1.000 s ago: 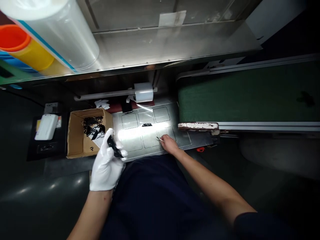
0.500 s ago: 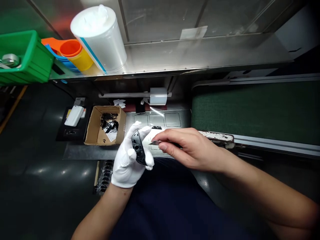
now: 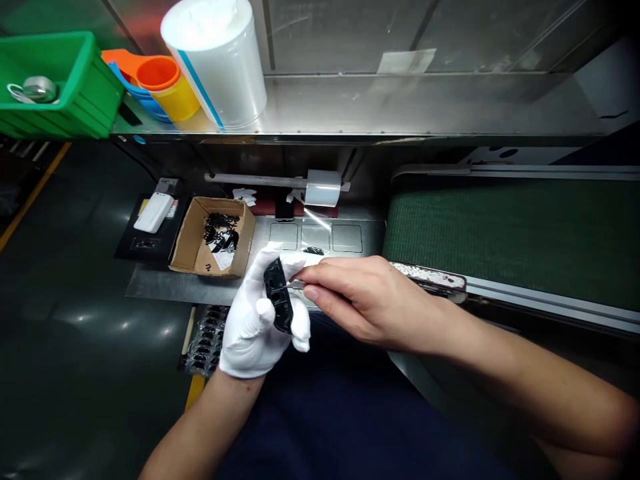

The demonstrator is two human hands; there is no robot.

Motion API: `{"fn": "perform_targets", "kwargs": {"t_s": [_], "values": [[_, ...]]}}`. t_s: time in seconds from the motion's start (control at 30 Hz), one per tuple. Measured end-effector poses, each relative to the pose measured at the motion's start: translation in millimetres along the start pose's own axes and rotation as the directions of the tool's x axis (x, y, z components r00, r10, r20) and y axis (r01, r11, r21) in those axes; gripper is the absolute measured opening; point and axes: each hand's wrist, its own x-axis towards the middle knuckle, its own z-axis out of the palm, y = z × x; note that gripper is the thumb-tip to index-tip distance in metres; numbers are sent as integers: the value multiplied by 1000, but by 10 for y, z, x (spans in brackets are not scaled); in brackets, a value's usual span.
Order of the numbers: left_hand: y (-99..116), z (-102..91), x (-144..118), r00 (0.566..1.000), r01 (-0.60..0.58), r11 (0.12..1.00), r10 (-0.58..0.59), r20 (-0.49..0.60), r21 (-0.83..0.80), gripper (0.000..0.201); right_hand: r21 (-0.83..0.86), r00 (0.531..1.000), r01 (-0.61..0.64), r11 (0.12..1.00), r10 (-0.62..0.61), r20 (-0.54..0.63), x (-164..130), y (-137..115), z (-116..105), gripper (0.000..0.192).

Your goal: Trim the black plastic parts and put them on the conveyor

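My left hand (image 3: 253, 327), in a white glove, is closed around a black molded plastic part (image 3: 279, 308) with recesses on its face. My bare right hand (image 3: 363, 297) pinches a thin metal tool (image 3: 295, 285), perhaps a blade or tweezers. Its tip reaches the upper middle of the plastic part; whether it touches is too small to tell. Behind the hands, small black pieces (image 3: 313, 251) lie on the metal work surface (image 3: 347, 238).
At the left stands a cardboard box (image 3: 183, 250) with small black pieces in it. A green conveyor belt (image 3: 515, 233) runs off to the right. The shelf above carries a plastic roll (image 3: 220, 73), cups (image 3: 175, 93) and a green bin (image 3: 95, 87). Trayed black parts (image 3: 205, 343) sit lower left.
My right hand has moved left, bringing the metal tool's tip from beside the plastic part up to it. The left hand keeps its hold. The camera view has shifted slightly.
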Motion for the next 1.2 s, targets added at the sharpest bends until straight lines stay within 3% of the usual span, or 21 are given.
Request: {"fn": "perform_targets", "kwargs": {"t_s": [0.33, 1.2], "values": [[-37, 19, 19, 998, 68, 998, -68, -6, 2, 48, -36, 998, 2, 999, 0, 63, -95, 33, -128, 26], [0, -56, 186, 993, 99, 995, -98, 65, -4, 47, -152, 993, -118, 981, 120, 6, -99, 14, -99, 27]]}}
